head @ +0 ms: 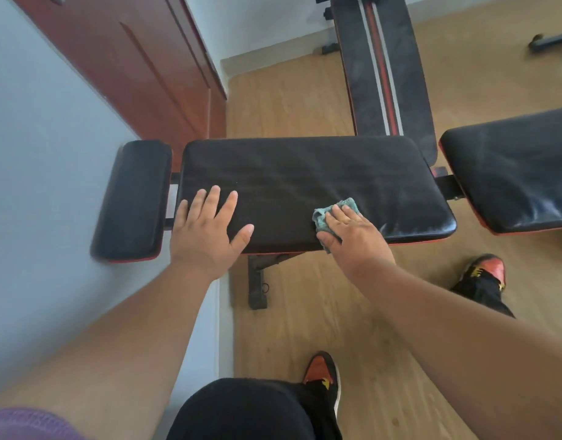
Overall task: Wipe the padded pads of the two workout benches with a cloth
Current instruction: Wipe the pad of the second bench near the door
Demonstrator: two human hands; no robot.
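Note:
A long black pad (305, 173) of the near workout bench lies across the middle of the view. My left hand (209, 230) rests flat on its left part, fingers spread. My right hand (352, 236) presses a small teal cloth (325, 217) onto the pad's front right part, fingers straight over it. A short black head pad (132, 198) sits at the bench's left end and another black pad (514, 173) at the right. A second bench with a black pad (355, 65) striped red and white stretches away behind.
A pale wall (44, 154) and a red-brown wooden door (140, 68) stand close on the left. The floor (305, 319) is light wood. The bench's black leg (257, 284) stands below the pad. My feet in red and black shoes (486, 271) are on the floor.

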